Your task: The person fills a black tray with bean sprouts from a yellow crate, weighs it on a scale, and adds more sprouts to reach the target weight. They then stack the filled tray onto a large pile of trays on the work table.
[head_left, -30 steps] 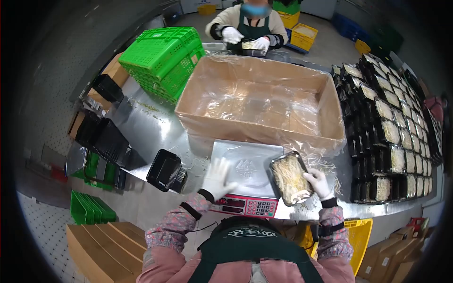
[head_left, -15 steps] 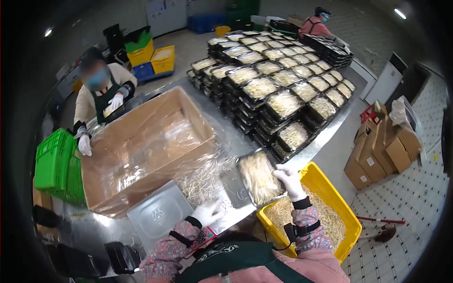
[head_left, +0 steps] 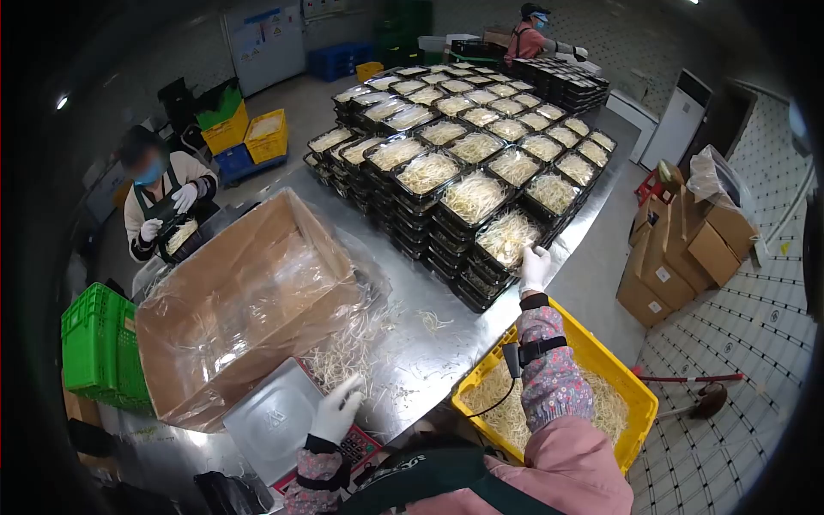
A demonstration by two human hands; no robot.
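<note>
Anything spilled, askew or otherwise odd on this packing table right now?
Yes: loose sprouts lie scattered on the steel table between the cardboard box and the scale, close to the left hand. A small clump lies apart, nearer the stacked trays. All of these sit outside any container.

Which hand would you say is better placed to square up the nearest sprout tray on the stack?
Right, probably. The right hand is at the near edge of that tray, at the corner of the stack. The left hand rests on the scale, well short of the stack.
</note>
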